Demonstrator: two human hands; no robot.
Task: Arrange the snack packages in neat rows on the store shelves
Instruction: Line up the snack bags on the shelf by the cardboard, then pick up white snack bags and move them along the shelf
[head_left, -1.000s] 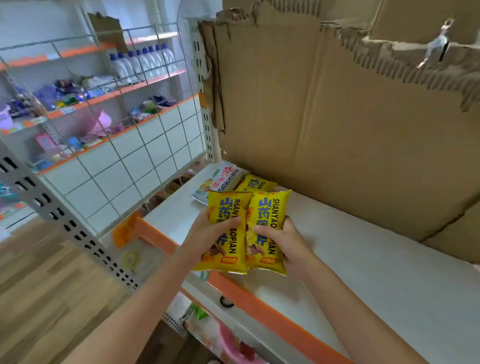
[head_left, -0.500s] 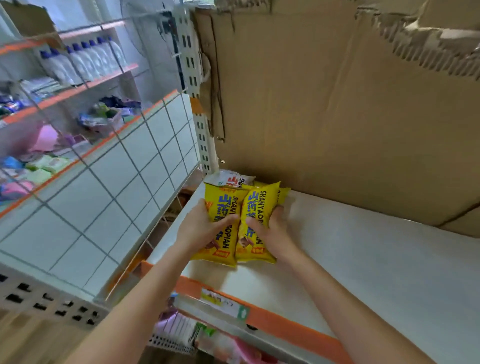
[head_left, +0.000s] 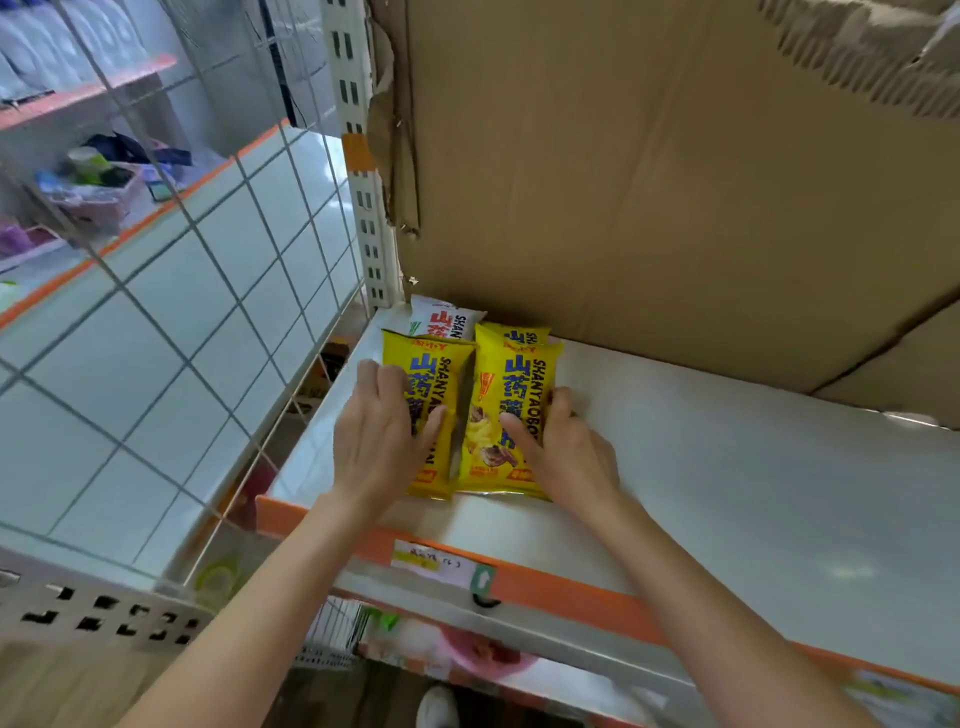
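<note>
From the head camera, we see that our two yellow snack packages, held in the air above the orange shelf edge (head_left: 550, 579) a second ago, now lie flat on the white shelf (head_left: 727, 467) just behind that edge. Our left hand (head_left: 382, 441) curls round the left yellow package (head_left: 436, 374); our right hand (head_left: 563, 447) pinches the right yellow package (head_left: 519, 384). A white package (head_left: 441, 319) lies behind them, farther from the edge. We judge the front row begun, and only squaring remains.
</note>
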